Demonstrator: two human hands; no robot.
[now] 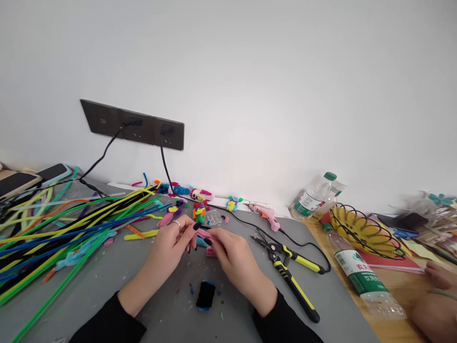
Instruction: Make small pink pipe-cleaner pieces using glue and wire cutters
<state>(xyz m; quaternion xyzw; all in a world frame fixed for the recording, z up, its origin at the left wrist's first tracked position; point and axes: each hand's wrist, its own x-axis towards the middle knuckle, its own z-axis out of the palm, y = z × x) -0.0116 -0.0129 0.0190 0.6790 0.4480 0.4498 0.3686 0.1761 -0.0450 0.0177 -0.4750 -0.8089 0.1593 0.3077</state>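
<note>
My left hand [176,243] and my right hand [226,245] meet over the middle of the grey mat [171,295]. A pink fuzzy strip [204,233] runs between their fingertips, pinched from both sides. Just below the fingers, another pink piece [211,251] shows beside my right hand, partly covered by it. Nearer to me a small black fuzzy block [206,294] with blue edges lies on the mat. Colourful fuzzy figures [200,211] sit behind my hands.
Long pipe cleaners [89,224] spread over the left side. At right lie wire strippers [285,267], a pink glue gun [266,215] with its cable, water bottles [364,276] and a yellow basket [364,231]. Another person's hand [441,276] is at the far right edge.
</note>
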